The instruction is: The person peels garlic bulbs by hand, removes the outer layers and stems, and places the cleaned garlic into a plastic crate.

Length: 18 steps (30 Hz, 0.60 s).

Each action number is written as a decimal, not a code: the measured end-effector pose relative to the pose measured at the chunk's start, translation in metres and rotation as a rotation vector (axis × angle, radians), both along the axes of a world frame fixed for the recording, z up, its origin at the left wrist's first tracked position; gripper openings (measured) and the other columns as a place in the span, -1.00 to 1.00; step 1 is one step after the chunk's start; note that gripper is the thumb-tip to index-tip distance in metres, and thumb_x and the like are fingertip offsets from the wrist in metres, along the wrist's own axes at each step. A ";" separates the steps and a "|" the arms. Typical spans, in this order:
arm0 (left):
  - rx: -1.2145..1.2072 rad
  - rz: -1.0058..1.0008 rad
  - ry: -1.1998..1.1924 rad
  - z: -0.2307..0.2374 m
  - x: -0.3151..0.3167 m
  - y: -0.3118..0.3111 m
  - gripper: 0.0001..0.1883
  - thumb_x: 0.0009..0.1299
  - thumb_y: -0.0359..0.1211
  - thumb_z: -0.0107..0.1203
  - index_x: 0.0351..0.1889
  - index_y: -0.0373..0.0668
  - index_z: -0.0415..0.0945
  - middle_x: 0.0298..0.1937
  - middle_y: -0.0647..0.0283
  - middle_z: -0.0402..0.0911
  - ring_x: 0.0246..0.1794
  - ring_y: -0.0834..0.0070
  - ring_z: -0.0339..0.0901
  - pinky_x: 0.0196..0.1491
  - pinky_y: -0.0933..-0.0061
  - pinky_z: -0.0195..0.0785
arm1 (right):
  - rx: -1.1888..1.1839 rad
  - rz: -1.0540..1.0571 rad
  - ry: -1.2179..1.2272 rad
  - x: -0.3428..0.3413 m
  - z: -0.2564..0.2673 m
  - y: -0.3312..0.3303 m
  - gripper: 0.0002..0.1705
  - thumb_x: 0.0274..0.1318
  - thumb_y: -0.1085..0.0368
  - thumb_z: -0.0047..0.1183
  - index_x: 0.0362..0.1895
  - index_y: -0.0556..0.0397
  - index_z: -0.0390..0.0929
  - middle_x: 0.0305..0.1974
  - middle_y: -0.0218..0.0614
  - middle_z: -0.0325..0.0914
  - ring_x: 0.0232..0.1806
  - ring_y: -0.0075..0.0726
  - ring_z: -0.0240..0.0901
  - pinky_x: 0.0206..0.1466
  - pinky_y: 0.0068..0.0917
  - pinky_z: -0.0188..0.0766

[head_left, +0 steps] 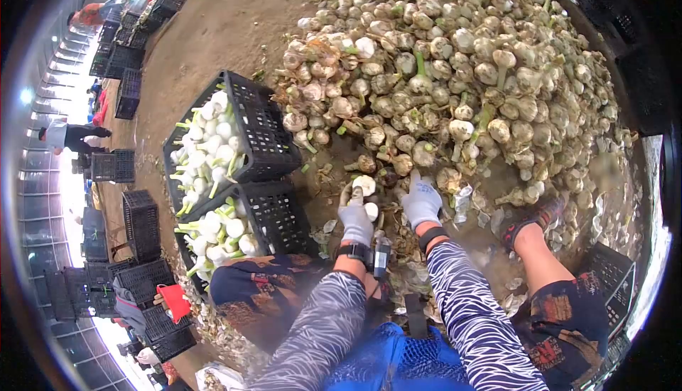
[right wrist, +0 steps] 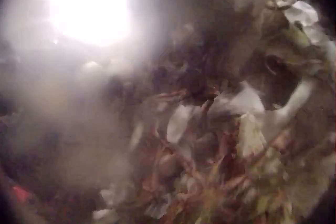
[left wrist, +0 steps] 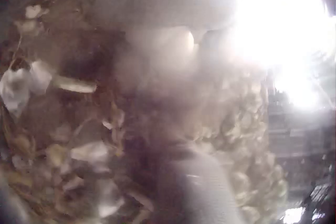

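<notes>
My left hand (head_left: pixel 355 222), in a pale work glove, grips white garlic bulbs; one garlic bulb (head_left: pixel 364 185) shows at the fingertips and a second bulb (head_left: pixel 371 211) beside the palm. A blurred white bulb (left wrist: pixel 176 45) also appears in the left wrist view, beyond the glove (left wrist: pixel 202 190). My gloved right hand (head_left: pixel 422 202) reaches to the near edge of a big heap of unpeeled garlic (head_left: pixel 490 71), its forefinger extended close to a dirty bulb (head_left: pixel 424 153). Haze covers much of the right wrist view, where papery skins (right wrist: pixel 181 121) lie about.
Two black crates stand to my left, the far crate (head_left: pixel 266 131) and the near crate (head_left: pixel 280 217), both filled with cleaned white garlic with green stems. Loose skins litter the ground between my legs. Stacked black crates (head_left: pixel 142 220) and a person (head_left: pixel 71 136) are farther left.
</notes>
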State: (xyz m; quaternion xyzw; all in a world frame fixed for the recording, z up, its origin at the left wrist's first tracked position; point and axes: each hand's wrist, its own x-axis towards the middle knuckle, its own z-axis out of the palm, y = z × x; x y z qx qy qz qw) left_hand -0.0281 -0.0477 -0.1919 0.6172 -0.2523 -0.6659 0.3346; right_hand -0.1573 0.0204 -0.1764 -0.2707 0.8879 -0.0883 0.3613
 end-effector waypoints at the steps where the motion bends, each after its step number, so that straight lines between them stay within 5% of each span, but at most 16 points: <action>1: 0.041 -0.050 0.149 0.013 0.006 0.001 -0.73 0.44 -0.29 0.05 0.08 -0.02 0.43 -0.19 0.23 0.61 -0.35 0.44 0.57 -0.38 0.31 0.53 | -0.012 0.011 0.003 0.001 -0.003 0.000 -0.30 0.03 -0.06 0.11 0.23 -0.09 0.27 0.10 0.00 0.41 0.02 0.08 0.47 0.01 -0.13 0.43; 4: 0.117 -0.112 0.619 0.035 0.013 -0.005 -0.64 0.38 -0.18 0.10 0.12 0.02 0.43 -0.13 0.25 0.56 -0.30 0.46 0.49 -0.25 0.27 0.41 | -0.206 -0.136 -0.072 0.008 -0.025 0.016 -0.40 0.02 0.04 0.07 0.17 -0.07 0.34 0.01 0.05 0.47 0.02 0.16 0.46 0.01 -0.12 0.43; 5: 0.103 -0.112 0.644 0.045 0.009 -0.009 -0.64 0.38 -0.18 0.10 0.12 0.02 0.43 -0.13 0.25 0.56 -0.30 0.46 0.49 -0.25 0.27 0.41 | -0.425 -0.207 0.003 0.016 -0.047 0.028 -0.45 -0.01 0.23 0.10 0.14 -0.02 0.38 -0.20 0.00 0.55 -0.21 0.07 0.54 -0.14 -0.12 0.47; 7: 0.183 -0.176 1.184 0.076 -0.003 -0.015 -0.58 0.33 -0.19 0.14 0.15 0.03 0.42 -0.08 0.26 0.54 -0.41 0.54 0.33 -0.35 0.39 0.22 | -0.678 -0.492 -0.565 0.014 -0.050 0.039 -0.43 -0.03 0.39 0.08 0.16 0.01 0.34 -0.33 -0.15 0.55 -0.43 -0.12 0.53 -0.36 -0.20 0.50; 8: 0.187 -0.151 1.244 0.094 -0.010 -0.013 -0.57 0.32 -0.23 0.15 0.17 0.02 0.42 -0.09 0.23 0.53 -0.50 0.57 0.19 -0.42 0.45 0.05 | -0.716 -0.643 -0.733 0.014 -0.034 0.045 -0.46 0.03 0.41 0.02 0.17 0.01 0.32 -0.34 -0.21 0.52 -0.50 -0.21 0.49 -0.42 -0.27 0.49; 10: 0.148 -0.232 1.328 0.119 -0.013 -0.012 -0.57 0.33 -0.24 0.15 0.17 0.01 0.42 -0.08 0.19 0.53 -0.50 0.56 0.22 -0.42 0.45 0.07 | -0.779 -0.793 -1.127 0.012 0.018 0.051 -0.59 0.23 0.36 -0.18 0.19 -0.02 0.29 -0.28 -0.26 0.50 -0.48 -0.24 0.50 -0.39 -0.32 0.52; 13: 0.021 -0.434 1.344 0.155 -0.006 -0.004 -0.51 0.37 -0.23 0.09 0.26 -0.05 0.33 -0.02 0.01 0.52 -0.46 0.45 0.40 -0.42 0.37 0.22 | -0.905 -0.871 -1.324 0.016 0.101 0.062 -0.44 0.05 0.52 -0.08 0.20 0.01 0.24 -0.20 -0.28 0.52 -0.20 -0.27 0.54 -0.26 -0.35 0.56; 15: 0.034 -0.441 1.202 0.193 0.006 0.006 -0.37 0.27 -0.17 0.21 0.26 -0.21 0.29 -0.04 -0.05 0.53 -0.23 0.14 0.57 -0.35 0.21 0.49 | -0.983 -0.827 -1.332 0.019 0.131 0.064 -0.54 0.15 0.39 -0.03 0.17 0.02 0.29 -0.16 -0.29 0.51 -0.18 -0.26 0.54 -0.22 -0.29 0.57; 18: -0.044 -0.567 1.216 0.218 0.022 0.017 -0.48 0.34 -0.23 0.14 0.22 -0.22 0.31 -0.04 -0.04 0.56 -0.19 0.15 0.61 -0.24 0.24 0.59 | -1.133 -0.601 -1.328 0.024 0.160 0.070 -0.66 0.23 0.23 0.00 0.06 0.07 0.42 -0.15 -0.34 0.52 -0.19 -0.33 0.55 -0.19 -0.23 0.59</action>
